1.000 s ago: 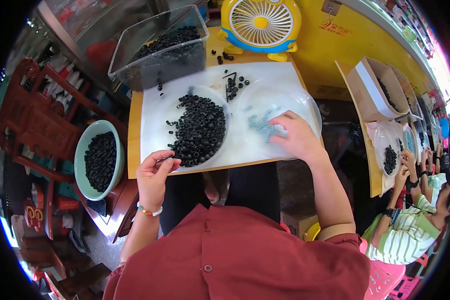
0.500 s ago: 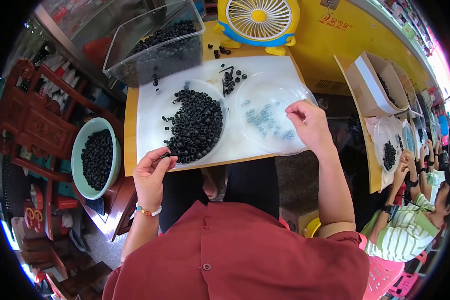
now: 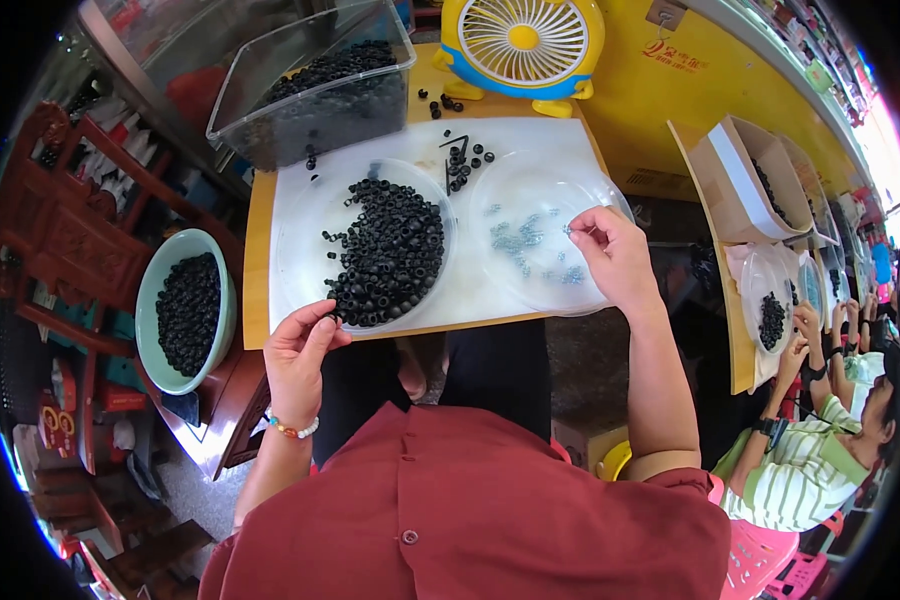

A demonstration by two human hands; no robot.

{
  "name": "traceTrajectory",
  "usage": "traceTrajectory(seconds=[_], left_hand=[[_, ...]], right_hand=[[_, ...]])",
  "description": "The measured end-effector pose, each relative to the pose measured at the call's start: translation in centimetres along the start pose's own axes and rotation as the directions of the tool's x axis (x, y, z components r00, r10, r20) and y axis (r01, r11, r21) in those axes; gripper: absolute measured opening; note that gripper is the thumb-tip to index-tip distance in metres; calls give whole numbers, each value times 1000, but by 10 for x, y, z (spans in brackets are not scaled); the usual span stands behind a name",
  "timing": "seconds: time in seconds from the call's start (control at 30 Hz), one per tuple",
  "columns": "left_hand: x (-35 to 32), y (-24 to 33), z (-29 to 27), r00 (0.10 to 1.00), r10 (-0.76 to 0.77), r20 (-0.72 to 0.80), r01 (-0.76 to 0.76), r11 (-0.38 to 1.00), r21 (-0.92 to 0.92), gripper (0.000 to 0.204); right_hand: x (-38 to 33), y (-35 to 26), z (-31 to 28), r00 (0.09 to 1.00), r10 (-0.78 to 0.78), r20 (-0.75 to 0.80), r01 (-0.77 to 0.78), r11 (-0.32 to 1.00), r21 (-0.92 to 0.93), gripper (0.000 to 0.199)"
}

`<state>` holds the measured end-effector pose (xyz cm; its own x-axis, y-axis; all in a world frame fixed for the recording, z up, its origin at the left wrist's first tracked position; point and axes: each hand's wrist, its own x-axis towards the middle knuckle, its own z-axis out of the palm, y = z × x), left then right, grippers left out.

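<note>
Since a second ago, our right hand has drawn back from the pale-blue pieces, its grip pinching what looks like one piece. Our left grip pinches a black bead, the left hand at the bead plate's near-left rim. The blue pieces lie on a clear plate right of the bead plate. A slack right pinch could drop something so tiny; a left-hand nudge might spill heaped beads.

Bright light is entering from the upper right, washing the rim white. The white sheet is reflecting strongly at centre, the translucent pieces showing little contrast; shadow is darkening the floor below. Fisheye distortion is bending edges near black corners.
</note>
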<state>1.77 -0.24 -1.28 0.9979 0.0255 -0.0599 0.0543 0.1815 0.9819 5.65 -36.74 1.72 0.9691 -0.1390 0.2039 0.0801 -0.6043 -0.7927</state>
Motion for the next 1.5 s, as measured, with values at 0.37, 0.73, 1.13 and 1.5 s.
traceTrajectory(seconds=[0.37, 0.73, 1.13, 1.5], left_hand=[[-2, 3, 7, 1000, -1, 14, 2, 999, -45, 20], [-4, 9, 12, 998, -30, 61, 35, 997, -72, 18], [-3, 8, 9, 998, -39, 48, 43, 996, -83, 19], [-9, 6, 5, 975, -102, 199, 113, 992, -46, 17]], right_hand=[[-1, 31, -14, 1000, -22, 2, 22, 981, -191, 10], [5, 37, 1, 991, -5, 134, 58, 917, -394, 8], [-4, 13, -8, 984, 35, 175, 31, 934, -356, 16], [-14, 54, -37, 927, 329, -180, -375, 823, -426, 52]])
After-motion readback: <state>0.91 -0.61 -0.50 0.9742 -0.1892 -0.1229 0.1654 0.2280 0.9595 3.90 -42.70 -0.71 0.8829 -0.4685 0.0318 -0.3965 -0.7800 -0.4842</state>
